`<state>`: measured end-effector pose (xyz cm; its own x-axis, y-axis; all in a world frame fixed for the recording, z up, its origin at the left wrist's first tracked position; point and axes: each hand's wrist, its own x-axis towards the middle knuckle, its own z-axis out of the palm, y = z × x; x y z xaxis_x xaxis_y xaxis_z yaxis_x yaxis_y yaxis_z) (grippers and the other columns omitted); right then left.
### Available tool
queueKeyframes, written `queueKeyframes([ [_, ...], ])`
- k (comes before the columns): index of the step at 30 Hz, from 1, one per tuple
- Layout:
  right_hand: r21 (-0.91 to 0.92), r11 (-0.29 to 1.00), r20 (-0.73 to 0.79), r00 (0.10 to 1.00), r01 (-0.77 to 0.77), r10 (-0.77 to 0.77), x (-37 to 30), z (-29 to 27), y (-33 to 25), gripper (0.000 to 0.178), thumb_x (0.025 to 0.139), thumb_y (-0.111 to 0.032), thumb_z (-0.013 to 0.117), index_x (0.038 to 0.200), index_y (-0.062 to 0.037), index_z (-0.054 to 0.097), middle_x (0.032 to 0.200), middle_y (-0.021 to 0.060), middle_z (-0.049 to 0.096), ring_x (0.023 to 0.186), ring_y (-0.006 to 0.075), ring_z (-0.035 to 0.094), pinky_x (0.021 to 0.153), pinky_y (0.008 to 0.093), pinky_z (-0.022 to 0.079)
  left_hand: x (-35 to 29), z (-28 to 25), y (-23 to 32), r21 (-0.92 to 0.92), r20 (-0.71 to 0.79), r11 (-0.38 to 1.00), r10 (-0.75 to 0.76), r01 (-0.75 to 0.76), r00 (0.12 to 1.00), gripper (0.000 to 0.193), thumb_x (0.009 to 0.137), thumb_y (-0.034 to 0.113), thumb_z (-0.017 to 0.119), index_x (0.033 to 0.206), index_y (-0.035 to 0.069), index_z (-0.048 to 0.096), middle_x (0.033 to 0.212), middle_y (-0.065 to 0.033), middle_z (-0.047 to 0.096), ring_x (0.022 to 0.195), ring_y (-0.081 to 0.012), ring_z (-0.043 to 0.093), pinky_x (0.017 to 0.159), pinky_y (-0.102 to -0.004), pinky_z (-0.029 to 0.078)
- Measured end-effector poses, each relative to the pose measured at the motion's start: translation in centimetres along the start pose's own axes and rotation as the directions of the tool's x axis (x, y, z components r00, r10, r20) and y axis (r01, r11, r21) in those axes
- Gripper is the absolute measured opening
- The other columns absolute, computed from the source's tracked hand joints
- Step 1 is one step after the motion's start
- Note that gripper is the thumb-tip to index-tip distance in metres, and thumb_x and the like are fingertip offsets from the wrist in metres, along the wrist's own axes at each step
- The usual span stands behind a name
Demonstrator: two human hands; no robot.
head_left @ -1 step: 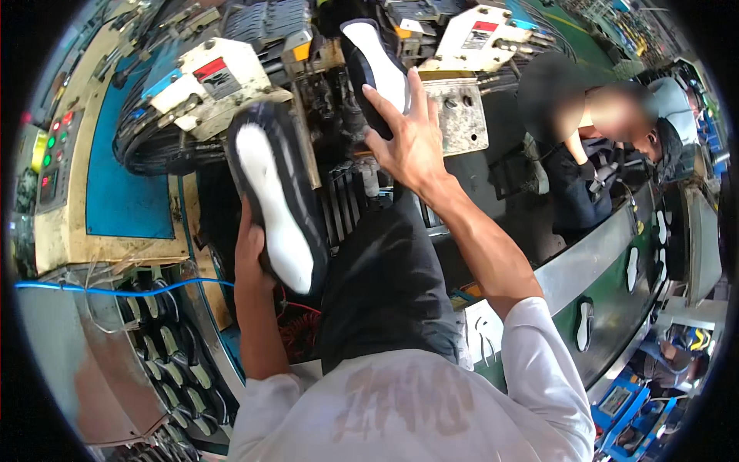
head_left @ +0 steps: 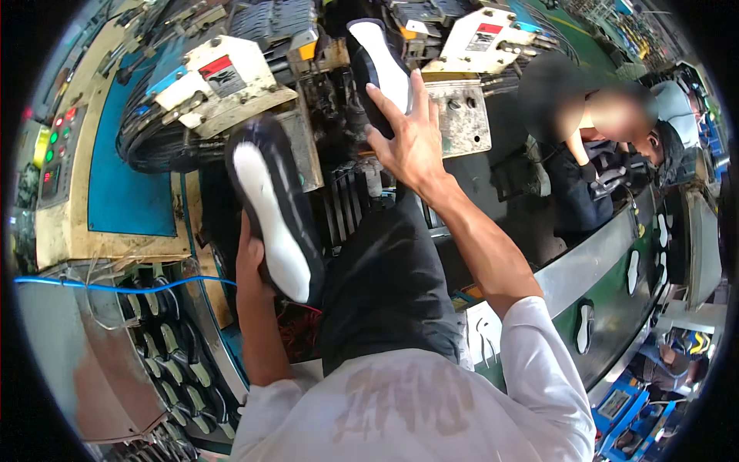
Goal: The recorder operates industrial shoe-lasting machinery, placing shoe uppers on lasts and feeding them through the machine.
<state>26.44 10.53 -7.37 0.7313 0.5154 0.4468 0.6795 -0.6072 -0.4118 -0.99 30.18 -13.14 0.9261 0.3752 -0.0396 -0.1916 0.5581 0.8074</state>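
My left hand (head_left: pixel 248 250) is closed around the side of a black shoe upper (head_left: pixel 271 208), its white bottom turned up toward me. Most of those fingers are hidden behind the shoe. A second black upper with a white bottom (head_left: pixel 383 63) sits in the middle of the machine, toe end away from me. Over its near end lies my right hand (head_left: pixel 413 146), fingers spread and touching it. The machine (head_left: pixel 350 100) has dark, greasy metal parts between two cream side plates.
A control panel (head_left: pixel 58 158) with lit buttons stands at far left, above a rack of dark shoe-shaped forms (head_left: pixel 173 354). A blue hose (head_left: pixel 127 289) crosses there. At right, a green conveyor (head_left: pixel 608 308) carries several shoes, and a co-worker (head_left: pixel 585 185) sits beyond it.
The shoe in my left hand has dropped slightly toward me. My right hand stays nearly in place on the other shoe, which appears shifted a little to the right.
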Motion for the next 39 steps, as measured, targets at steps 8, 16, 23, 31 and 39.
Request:
queueKeyframes([
  [8, 0.021, 1.000, 0.001, 1.000, 0.016, -0.016, -1.7, 2.9, -0.9, 0.071, 0.089, -0.027, 0.081, 0.156, -0.0340, 0.061, 0.174, 0.0368, 0.018, 0.135, 0.0610, 0.046, 0.113, 0.0613, 0.050, -16.1, -7.2, -3.4, -0.301, -0.198, 0.951, -0.141, 0.077, 0.970, 0.078, 0.105, 0.032, 0.057, 0.175, 0.020, 0.026, 0.160, -0.0159, 0.055, 0.137, -0.0400, 0.063, 0.112, -0.0561, 0.056],
  [16, -0.120, 0.988, -0.017, 0.995, 0.095, -0.098, -2.4, 4.0, -2.0, 0.075, 0.092, -0.031, 0.080, 0.162, -0.0236, 0.052, 0.170, 0.0429, 0.019, 0.146, 0.0642, 0.034, 0.121, 0.0638, 0.040, -23.7, -3.9, -4.2, -0.047, -0.596, 0.994, -0.104, 0.095, 0.796, 0.073, 0.102, 0.041, 0.065, 0.166, 0.014, 0.042, 0.145, -0.0116, 0.064, 0.128, -0.0336, 0.066, 0.109, -0.0498, 0.056],
  [23, -0.034, 0.981, -0.105, 0.975, 0.191, -0.194, -3.9, 5.6, -1.6, 0.076, 0.092, -0.021, 0.078, 0.160, -0.0033, 0.048, 0.168, 0.0412, 0.025, 0.160, 0.0599, 0.018, 0.131, 0.0611, 0.025, -24.9, -5.8, -6.1, -0.097, -0.568, 0.978, -0.208, 0.186, 0.796, 0.082, 0.100, 0.046, 0.060, 0.173, 0.019, 0.032, 0.153, -0.0124, 0.059, 0.136, -0.0334, 0.061, 0.115, -0.0493, 0.052],
  [31, -0.159, 0.962, -0.133, 0.961, 0.220, -0.241, 5.1, 8.9, -0.8, 0.072, 0.094, -0.027, 0.073, 0.157, 0.0004, 0.051, 0.160, 0.0467, 0.036, 0.156, 0.0626, 0.025, 0.131, 0.0607, 0.024, -18.3, -3.7, -6.8, -0.024, -0.457, 0.981, -0.183, 0.194, 0.870, 0.069, 0.107, 0.044, 0.054, 0.165, 0.013, 0.036, 0.137, -0.0210, 0.066, 0.107, -0.0433, 0.073, 0.087, -0.0617, 0.064],
  [39, -0.276, 0.948, -0.115, 0.973, 0.161, -0.198, 12.5, 10.5, -1.8, 0.072, 0.096, -0.031, 0.071, 0.160, -0.0062, 0.051, 0.165, 0.0399, 0.039, 0.156, 0.0577, 0.031, 0.127, 0.0576, 0.035, -11.5, -0.4, -7.2, 0.096, -0.485, 0.888, -0.353, 0.449, 0.800, 0.089, 0.099, 0.041, 0.055, 0.177, 0.014, 0.021, 0.159, -0.0194, 0.055, 0.136, -0.0364, 0.063, 0.114, -0.0481, 0.054],
])
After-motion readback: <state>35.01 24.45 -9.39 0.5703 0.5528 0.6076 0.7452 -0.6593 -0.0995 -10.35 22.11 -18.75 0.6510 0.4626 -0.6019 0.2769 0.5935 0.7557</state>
